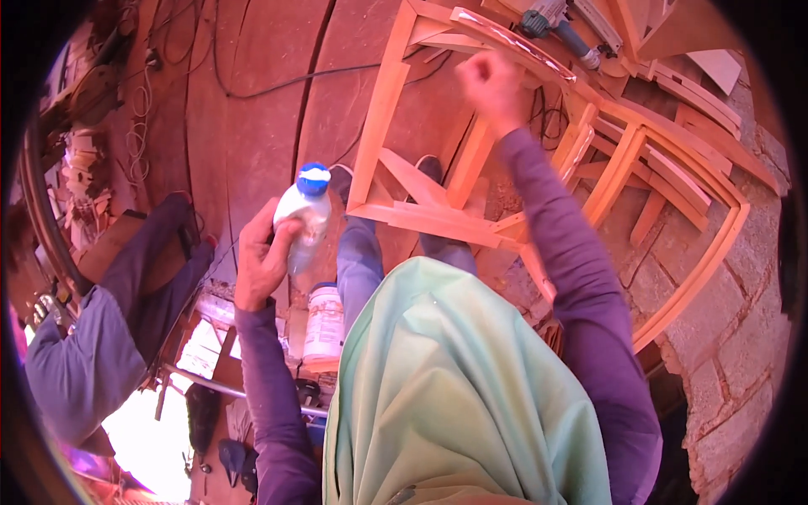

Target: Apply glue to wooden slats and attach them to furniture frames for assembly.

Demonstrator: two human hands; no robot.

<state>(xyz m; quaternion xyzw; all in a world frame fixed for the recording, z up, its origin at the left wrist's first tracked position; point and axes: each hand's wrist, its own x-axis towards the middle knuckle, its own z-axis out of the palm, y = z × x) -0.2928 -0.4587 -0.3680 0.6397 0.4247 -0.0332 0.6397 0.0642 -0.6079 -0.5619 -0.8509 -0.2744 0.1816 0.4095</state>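
My left hand (268, 252) is wrapped round a clear plastic bottle of white glue (303, 217), which has a blue cap smeared with white. The bottle is held upright in front of my legs. Over a wooden frame (380, 135), my right hand (491, 88) has its fingers curled together. It is slightly blurred, and whatever it may pinch is hidden. Just beyond that hand, a curved wooden rail (513, 42) carries a wet white streak along its top. More white shows on an upright piece (577, 156) of the adjoining curved frame (627, 172).
A white tub (324, 324) stands by my left leg. Past the frame lies a power tool (564, 34) among wood pieces. A black cable (278, 88) crosses the floor. Another person (101, 337) sits at the left. A block wall (715, 311) borders the right side.
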